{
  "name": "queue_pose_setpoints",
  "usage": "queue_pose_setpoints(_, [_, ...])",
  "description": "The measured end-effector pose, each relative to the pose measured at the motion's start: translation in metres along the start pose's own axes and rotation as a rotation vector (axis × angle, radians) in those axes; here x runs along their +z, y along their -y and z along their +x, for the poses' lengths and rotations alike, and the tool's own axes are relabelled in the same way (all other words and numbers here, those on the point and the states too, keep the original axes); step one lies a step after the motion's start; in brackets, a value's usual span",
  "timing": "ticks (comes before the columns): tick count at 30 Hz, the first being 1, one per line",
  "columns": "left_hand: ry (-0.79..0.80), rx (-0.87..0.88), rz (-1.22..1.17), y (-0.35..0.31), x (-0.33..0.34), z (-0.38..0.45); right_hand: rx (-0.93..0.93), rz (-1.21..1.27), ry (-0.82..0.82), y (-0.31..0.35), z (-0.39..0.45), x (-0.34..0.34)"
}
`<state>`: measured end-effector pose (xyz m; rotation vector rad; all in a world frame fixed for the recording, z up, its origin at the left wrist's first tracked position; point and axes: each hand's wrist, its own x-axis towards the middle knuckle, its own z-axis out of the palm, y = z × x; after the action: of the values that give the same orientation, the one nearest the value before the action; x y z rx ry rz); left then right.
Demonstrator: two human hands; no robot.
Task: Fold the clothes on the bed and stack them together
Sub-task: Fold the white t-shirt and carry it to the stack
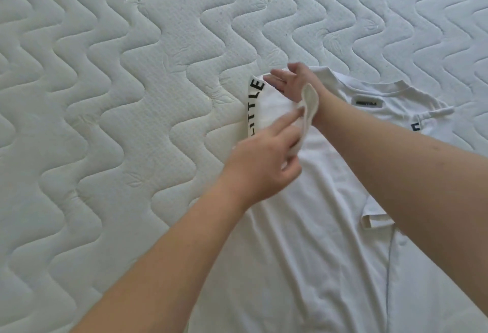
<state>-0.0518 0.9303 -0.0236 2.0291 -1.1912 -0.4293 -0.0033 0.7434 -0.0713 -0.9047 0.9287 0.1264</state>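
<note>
White cotton T-shirt (311,227) lies flat on the quilted mattress (105,95), whose stitching runs in wavy channels. Neck label up, collar ribbed. Left hand (264,169) pinches the sleeve hem (307,111), a soft looped edge lifted off the cloth. Right hand (287,82), fingers straight, presses the folded shoulder beside black block lettering (255,97). Soft creases run lengthwise.

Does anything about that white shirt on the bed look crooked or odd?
Nothing is damaged. The white T-shirt is only half folded: the left hand pinches a turned-back sleeve cuff, the right hand rests flat near the shoulder, and the other sleeve lies bunched on top.
</note>
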Motion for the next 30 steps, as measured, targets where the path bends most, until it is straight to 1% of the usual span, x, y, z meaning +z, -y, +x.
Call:
queue_pose_setpoints(2, [0.072, 0.032, 0.030, -0.006, 0.019, 0.005, -0.006, -0.026, 0.031, 0.011, 0.000, -0.010])
queue_pose_setpoints(4, [0.122, 0.038, 0.044, -0.012, 0.036, 0.011, 0.005, -0.157, 0.079, 0.015, -0.005, -0.024])
queue_pose_setpoints(6, [0.172, 0.029, 0.053, -0.018, 0.049, 0.016, 0.049, -0.302, 0.069, 0.016, -0.010, -0.041])
queue_pose_setpoints(7, [0.218, 0.017, 0.055, -0.019, 0.056, 0.020, 0.064, -0.411, 0.050, 0.016, -0.013, -0.049])
queue_pose_setpoints(9, [0.304, 0.030, 0.037, -0.020, 0.065, 0.027, 0.055, -0.749, 0.015, 0.012, -0.023, -0.063])
queue_pose_setpoints(10, [0.302, 0.058, 0.008, -0.018, 0.067, 0.029, 0.040, -0.907, -0.004, 0.008, -0.029, -0.069])
queue_pose_setpoints(11, [0.244, 0.080, -0.037, -0.016, 0.068, 0.030, 0.019, -1.032, -0.013, 0.004, -0.033, -0.076])
queue_pose_setpoints(12, [0.150, 0.071, -0.086, -0.011, 0.066, 0.032, -0.001, -1.121, -0.019, -0.002, -0.037, -0.082])
queue_pose_setpoints(14, [-0.022, -0.028, -0.140, 0.005, 0.057, 0.039, -0.063, -1.302, -0.069, -0.014, -0.044, -0.090])
queue_pose_setpoints(15, [-0.066, -0.087, -0.121, 0.016, 0.051, 0.045, -0.089, -1.371, -0.102, -0.020, -0.046, -0.092])
queue_pose_setpoints(16, [-0.084, -0.136, -0.069, 0.027, 0.044, 0.054, -0.099, -1.386, -0.142, -0.025, -0.048, -0.092])
queue_pose_setpoints(17, [-0.062, -0.175, 0.000, 0.039, 0.038, 0.065, -0.099, -1.366, -0.175, -0.030, -0.050, -0.093])
queue_pose_setpoints(18, [0.002, -0.204, 0.065, 0.052, 0.033, 0.079, -0.111, -1.341, -0.210, -0.034, -0.052, -0.094])
queue_pose_setpoints(20, [0.197, -0.220, 0.167, 0.073, 0.025, 0.110, -0.183, -1.286, -0.265, -0.042, -0.058, -0.095])
queue_pose_setpoints(22, [0.418, -0.166, 0.273, 0.083, 0.017, 0.140, -0.265, -1.191, -0.271, -0.048, -0.066, -0.096])
queue_pose_setpoints(23, [0.536, -0.127, 0.341, 0.084, 0.013, 0.154, -0.266, -1.163, -0.257, -0.050, -0.071, -0.098])
queue_pose_setpoints(25, [0.743, -0.085, 0.500, 0.080, 0.006, 0.178, -0.174, -1.219, -0.200, -0.053, -0.078, -0.107])
queue_pose_setpoints(27, [0.860, -0.103, 0.619, 0.075, 0.000, 0.194, -0.062, -1.336, -0.149, -0.053, -0.086, -0.118])
queue_pose_setpoints(28, [0.883, -0.107, 0.635, 0.073, -0.002, 0.201, -0.035, -1.340, -0.148, -0.052, -0.090, -0.123])
queue_pose_setpoints(30, [0.880, -0.132, 0.595, 0.072, -0.005, 0.210, -0.038, -1.275, -0.165, -0.046, -0.098, -0.132])
